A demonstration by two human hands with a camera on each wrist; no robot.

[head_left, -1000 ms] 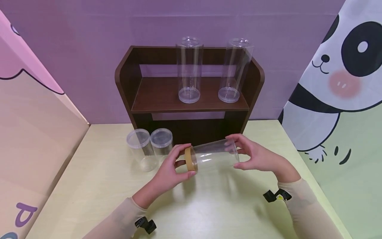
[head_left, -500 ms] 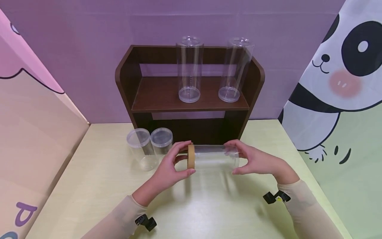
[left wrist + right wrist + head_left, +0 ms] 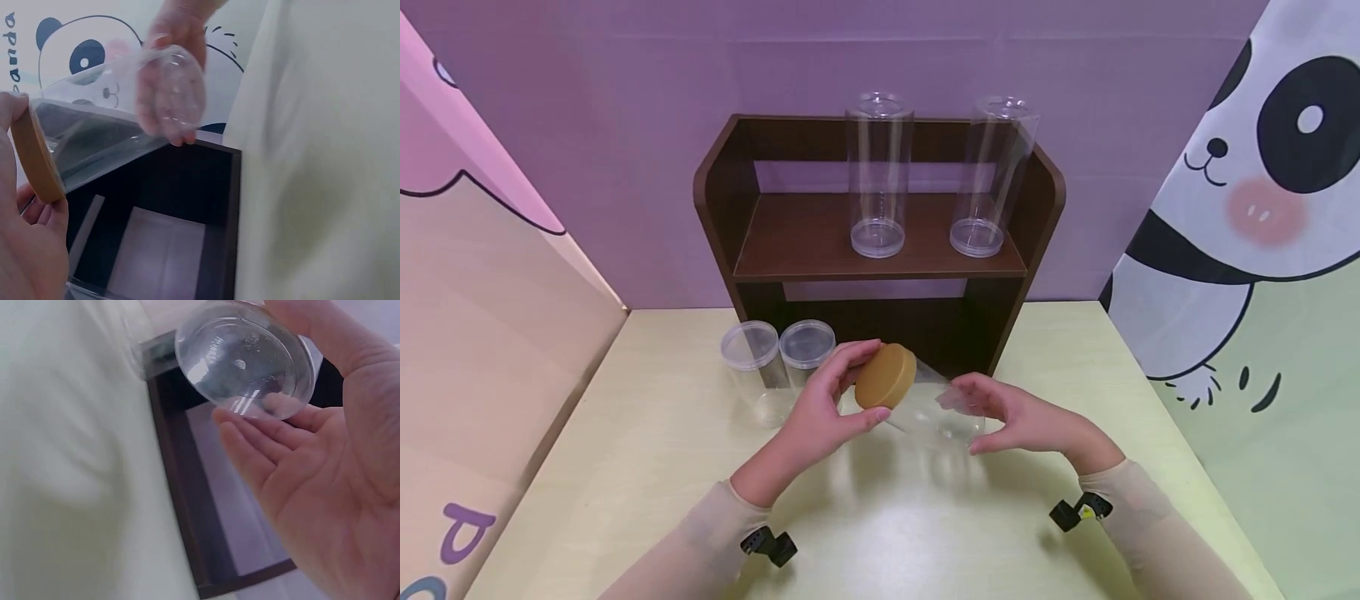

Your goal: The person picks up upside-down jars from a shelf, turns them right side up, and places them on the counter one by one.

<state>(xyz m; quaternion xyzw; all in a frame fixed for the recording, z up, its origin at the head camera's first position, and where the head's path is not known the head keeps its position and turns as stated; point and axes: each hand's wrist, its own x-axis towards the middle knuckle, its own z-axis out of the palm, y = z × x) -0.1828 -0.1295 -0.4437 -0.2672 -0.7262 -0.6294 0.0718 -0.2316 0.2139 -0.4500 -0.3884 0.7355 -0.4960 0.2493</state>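
A clear plastic jar with a tan lid is held above the table, tilted. Its lid faces up toward the head camera and its base slants down to the right. My left hand grips the lid by its edge, thumb below and fingers above. At the other end, my right hand holds the base between thumb and fingers. The right wrist view shows the round base with fingers along its side. Inside the jar I see no contents. Left of my left hand, two shorter lidded jars stand upright.
Behind the hands stands a dark brown two-level shelf. On its upper board are two tall clear cylinders apart from each other. The pale table is bounded by a purple backdrop and printed side panels.
The jar has gone from roughly level to tilted, its lid turning up toward the head camera and its base dropping. My right hand has shifted left and slightly down with the base.
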